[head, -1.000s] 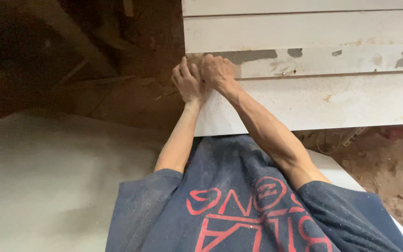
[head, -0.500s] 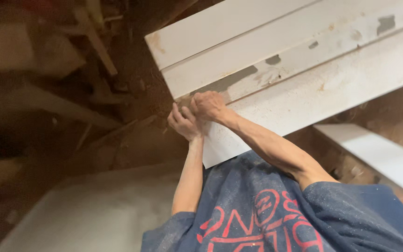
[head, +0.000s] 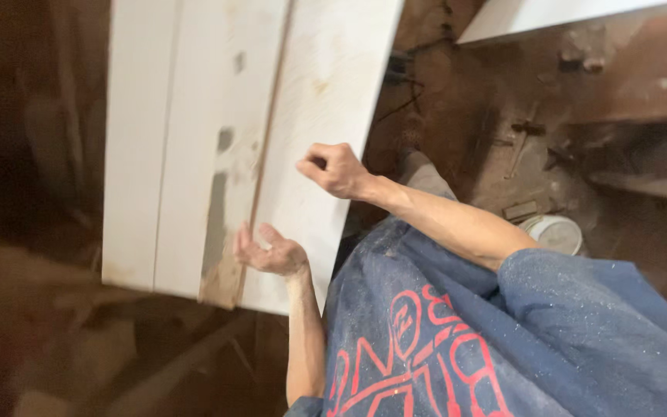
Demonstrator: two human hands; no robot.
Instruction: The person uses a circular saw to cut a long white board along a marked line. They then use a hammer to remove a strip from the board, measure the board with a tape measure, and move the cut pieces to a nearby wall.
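Observation:
A long white painted panel (head: pixel 187 139) made of several boards, with bare patches where the paint is gone, runs from the top of the head view down to the lower middle. My left hand (head: pixel 270 252) hovers palm up over its near end, fingers loosely spread and holding nothing. My right hand (head: pixel 335 168) is curled into a fist above the panel's right board, close to its right edge, with nothing visible in it. I cannot tell whether either hand touches the panel. My dusty blue shirt with red print (head: pixel 457 340) fills the lower right.
Another white board (head: pixel 550 15) lies at the top right. A round white container (head: pixel 556 232) sits on the brown dusty floor beside my right arm. Dark timbers (head: pixel 642 181) lie at the right, and blurred wood scraps (head: pixel 156 371) at the lower left.
The view has swung, so the panel now runs upright in the frame. My hands were pressed together at the panel's edge; now they are apart, the left palm up, the right in a fist.

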